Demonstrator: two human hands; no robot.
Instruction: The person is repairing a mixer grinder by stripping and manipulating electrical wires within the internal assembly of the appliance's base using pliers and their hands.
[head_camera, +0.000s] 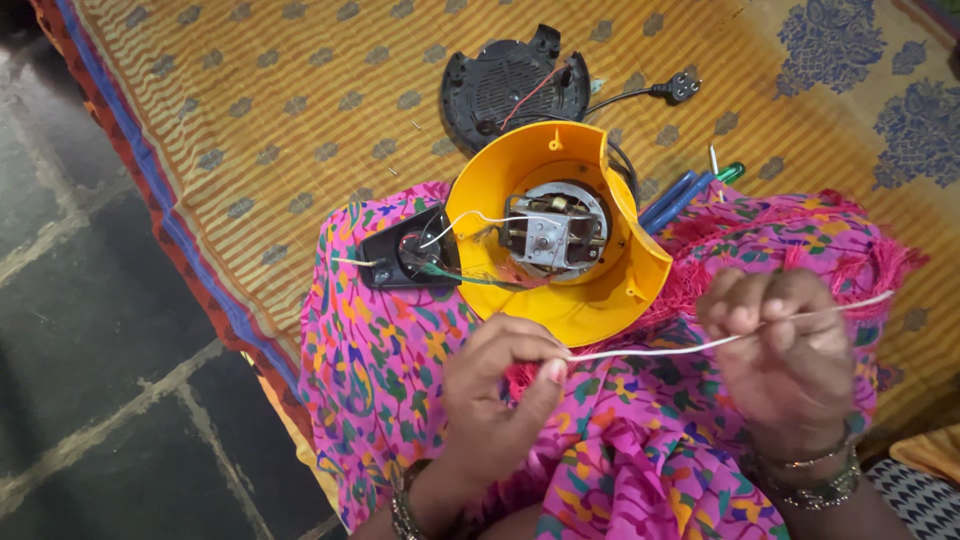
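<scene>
My left hand (500, 385) pinches one end of a thin white wire (660, 350) between thumb and fingers. My right hand (785, 345) grips the same wire further along, and its free end sticks out to the right. The wire runs taut between both hands over my lap, which is covered in pink patterned cloth (390, 370). Just beyond my hands lies a yellow appliance housing (590, 300), open side up, with a grey motor (555, 228) inside. A black switch panel (405, 255) with loose wires sits at its left.
A black round base cover (505, 85) with a red wire lies farther back on the striped cloth. A black power cord and plug (680, 88) trails right of it. Blue and green tool handles (690, 190) lie beside the housing. Dark stone floor (90, 330) is at left.
</scene>
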